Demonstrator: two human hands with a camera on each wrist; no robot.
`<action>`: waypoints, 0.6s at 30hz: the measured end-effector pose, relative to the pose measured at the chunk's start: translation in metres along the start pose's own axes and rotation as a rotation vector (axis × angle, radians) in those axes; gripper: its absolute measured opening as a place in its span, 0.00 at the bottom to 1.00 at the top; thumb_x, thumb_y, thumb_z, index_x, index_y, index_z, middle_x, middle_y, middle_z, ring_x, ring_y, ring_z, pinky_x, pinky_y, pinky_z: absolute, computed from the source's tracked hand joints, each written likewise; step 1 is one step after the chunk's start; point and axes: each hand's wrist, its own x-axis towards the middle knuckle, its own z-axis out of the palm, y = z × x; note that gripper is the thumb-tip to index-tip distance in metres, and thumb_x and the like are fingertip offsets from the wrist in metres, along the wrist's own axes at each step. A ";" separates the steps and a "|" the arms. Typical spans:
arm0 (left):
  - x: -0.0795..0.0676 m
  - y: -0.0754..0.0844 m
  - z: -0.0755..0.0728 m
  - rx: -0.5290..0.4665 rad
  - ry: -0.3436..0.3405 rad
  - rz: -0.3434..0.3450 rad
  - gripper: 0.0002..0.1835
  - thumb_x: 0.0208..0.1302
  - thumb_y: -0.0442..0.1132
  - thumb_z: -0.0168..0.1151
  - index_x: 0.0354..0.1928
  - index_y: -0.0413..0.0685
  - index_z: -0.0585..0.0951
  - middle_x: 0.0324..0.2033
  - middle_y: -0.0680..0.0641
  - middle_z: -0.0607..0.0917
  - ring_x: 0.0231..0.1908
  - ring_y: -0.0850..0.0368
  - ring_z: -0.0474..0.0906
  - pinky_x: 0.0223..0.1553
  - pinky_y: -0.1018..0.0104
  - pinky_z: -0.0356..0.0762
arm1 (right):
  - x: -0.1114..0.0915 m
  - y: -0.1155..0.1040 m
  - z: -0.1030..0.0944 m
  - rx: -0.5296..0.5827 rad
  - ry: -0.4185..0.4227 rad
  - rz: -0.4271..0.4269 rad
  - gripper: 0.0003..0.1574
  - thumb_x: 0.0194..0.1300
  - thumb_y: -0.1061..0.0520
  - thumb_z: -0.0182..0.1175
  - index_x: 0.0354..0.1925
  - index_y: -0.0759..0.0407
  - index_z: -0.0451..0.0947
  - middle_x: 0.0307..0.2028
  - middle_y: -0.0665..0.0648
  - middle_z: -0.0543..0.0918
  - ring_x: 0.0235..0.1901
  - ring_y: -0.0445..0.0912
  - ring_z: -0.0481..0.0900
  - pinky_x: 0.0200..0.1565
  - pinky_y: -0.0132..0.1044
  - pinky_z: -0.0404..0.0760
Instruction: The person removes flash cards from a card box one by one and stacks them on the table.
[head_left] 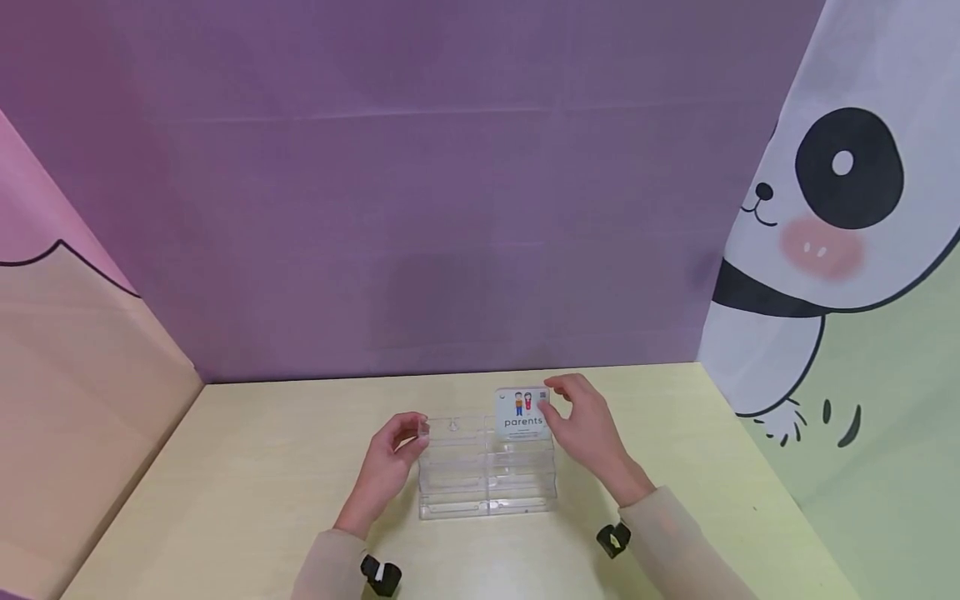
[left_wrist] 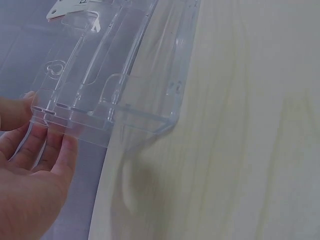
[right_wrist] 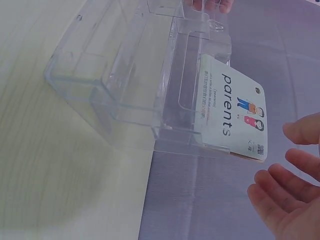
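Note:
A clear plastic card rack point(head_left: 486, 479) with two columns of stepped pockets stands on the table. My left hand point(head_left: 392, 454) holds its upper left corner; in the left wrist view the thumb lies on one side of the rack's edge point(left_wrist: 50, 112) and the fingers on the other. A white flash card point(head_left: 522, 423) printed "parents", with two cartoon figures, sits in the top right pocket. Beside this card is my right hand point(head_left: 588, 429). The right wrist view shows its fingers point(right_wrist: 287, 187) loosely bent and a gap between them and the card point(right_wrist: 232, 107).
The pale wooden table point(head_left: 247, 475) ends at a purple cloth backdrop point(head_left: 450, 208) just behind the rack. A panda-printed panel point(head_left: 817, 275) stands on the right and a pink and beige panel point(head_left: 67, 375) on the left.

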 end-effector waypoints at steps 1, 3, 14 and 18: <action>0.000 0.000 0.000 -0.001 0.000 0.001 0.17 0.62 0.26 0.60 0.53 0.38 0.74 0.48 0.39 0.78 0.54 0.47 0.74 0.51 0.74 0.74 | 0.001 0.000 0.000 0.000 0.000 -0.002 0.18 0.59 0.59 0.65 0.48 0.62 0.78 0.44 0.56 0.79 0.44 0.54 0.78 0.47 0.45 0.79; 0.000 0.000 0.000 -0.003 0.002 0.001 0.17 0.62 0.26 0.60 0.53 0.38 0.74 0.48 0.39 0.78 0.54 0.47 0.73 0.51 0.75 0.74 | 0.003 -0.001 0.001 0.003 -0.002 -0.007 0.18 0.59 0.59 0.65 0.48 0.62 0.78 0.45 0.56 0.79 0.44 0.53 0.78 0.47 0.45 0.79; -0.001 0.000 -0.001 -0.003 -0.008 -0.003 0.17 0.63 0.27 0.59 0.55 0.37 0.73 0.51 0.38 0.77 0.55 0.47 0.73 0.53 0.74 0.74 | 0.009 0.001 0.007 0.025 -0.025 -0.010 0.17 0.59 0.59 0.65 0.48 0.62 0.79 0.44 0.57 0.78 0.43 0.55 0.77 0.46 0.46 0.79; -0.001 -0.001 0.000 -0.006 -0.015 0.004 0.18 0.63 0.27 0.59 0.55 0.36 0.73 0.51 0.37 0.77 0.55 0.46 0.73 0.53 0.74 0.74 | 0.010 0.003 0.010 0.040 -0.027 -0.006 0.16 0.58 0.61 0.66 0.46 0.63 0.79 0.42 0.55 0.77 0.41 0.53 0.77 0.45 0.47 0.79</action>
